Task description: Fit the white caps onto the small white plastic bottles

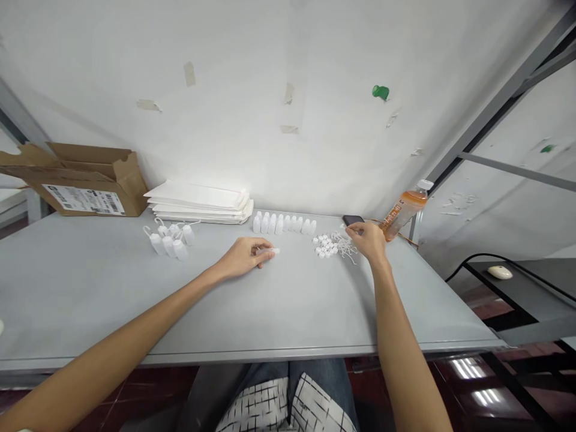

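My left hand is closed around a small white bottle, whose neck sticks out to the right past the fingertips. My right hand hovers over a pile of white strings, thumb and fingers pinched together; whatever is between them is too small to make out. Beside the strings lie several white caps. Behind, a row of small white bottles stands near the wall. At the left, several bottles with looped strings sit in a group.
A stack of white sheets and an open cardboard box are at the back left of the grey table. At the right, an orange drink bottle leans by a dark phone.
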Motion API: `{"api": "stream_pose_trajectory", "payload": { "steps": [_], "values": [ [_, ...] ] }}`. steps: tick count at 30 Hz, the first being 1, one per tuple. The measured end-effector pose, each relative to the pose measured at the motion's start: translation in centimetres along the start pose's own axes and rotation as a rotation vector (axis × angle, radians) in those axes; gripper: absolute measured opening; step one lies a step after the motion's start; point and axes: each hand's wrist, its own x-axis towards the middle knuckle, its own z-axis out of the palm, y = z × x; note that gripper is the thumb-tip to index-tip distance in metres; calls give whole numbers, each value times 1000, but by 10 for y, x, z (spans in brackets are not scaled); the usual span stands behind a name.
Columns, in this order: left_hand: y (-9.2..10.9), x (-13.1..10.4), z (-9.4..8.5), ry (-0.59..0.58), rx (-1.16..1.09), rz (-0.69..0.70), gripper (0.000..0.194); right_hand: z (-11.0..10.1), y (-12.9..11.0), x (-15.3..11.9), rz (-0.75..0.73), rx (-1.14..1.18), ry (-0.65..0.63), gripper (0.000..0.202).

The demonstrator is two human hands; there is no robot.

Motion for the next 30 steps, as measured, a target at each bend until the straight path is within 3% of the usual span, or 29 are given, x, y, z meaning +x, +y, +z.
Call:
{"api": "stream_pose_trajectory", "payload": {
  "steps": [4,12,19,22,27,28,30],
  "values": [
    [2,-1,0,-3,-3,-3,43,4,5,0,22,5,-104,22],
    [3,-1,0,-3,2,-7,45,4,5,-1,77,-28,-172,26],
    [2,-1,0,-2,6,-6,43,5,5,-2,80,-31,-171,26],
    [3,-1,0,-1,-3,2,42,4,5,0,71,4,-92,25],
    [10,-2,1,20,-65,14,41,1,-20,-4,-28,347,136,25],
    [11,-3,1,30,-81,11,41,1,-31,-8,-61,459,115,26],
    [13,-3,1,42,-93,4,41,3,-58,-20,-133,679,-67,29]
  ]
}}
